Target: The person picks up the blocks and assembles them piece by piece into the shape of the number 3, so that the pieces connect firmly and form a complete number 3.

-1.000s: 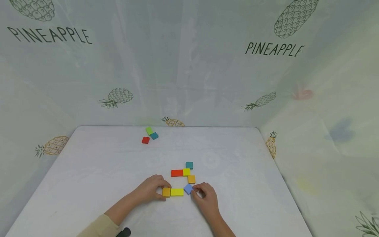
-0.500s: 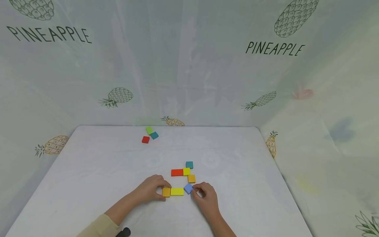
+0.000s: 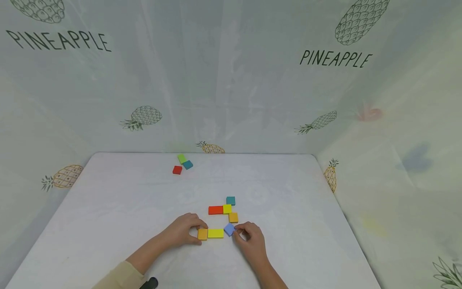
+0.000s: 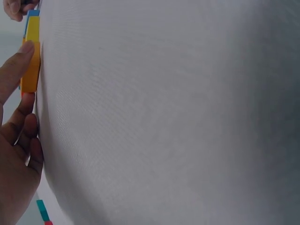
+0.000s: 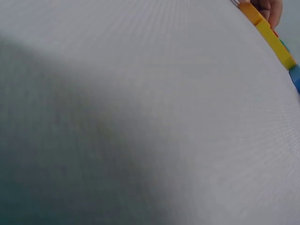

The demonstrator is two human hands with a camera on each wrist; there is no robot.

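My left hand [image 3: 185, 230] pinches an orange block [image 3: 203, 234] between thumb and fingers at the left end of a row. Against that block lies a long yellow block [image 3: 215, 233]. At the row's right end a blue block [image 3: 229, 229] is turned cornerwise, its right corner pinched by my right hand [image 3: 252, 241]. Beyond it are a second orange block [image 3: 233, 218], a small yellow block [image 3: 227, 209], a long red block [image 3: 215, 210] and a teal block [image 3: 231, 200]. The left wrist view shows the thumb on the near face of the orange block [image 4: 31, 70].
Farther back on the white table [image 3: 119, 192] lie a green block [image 3: 182, 159], a blue-teal block [image 3: 187, 165] and a red block [image 3: 177, 170]. A pineapple-print cloth [image 3: 231, 80] hangs behind the table. A black object [image 3: 151, 283] is near the left sleeve.
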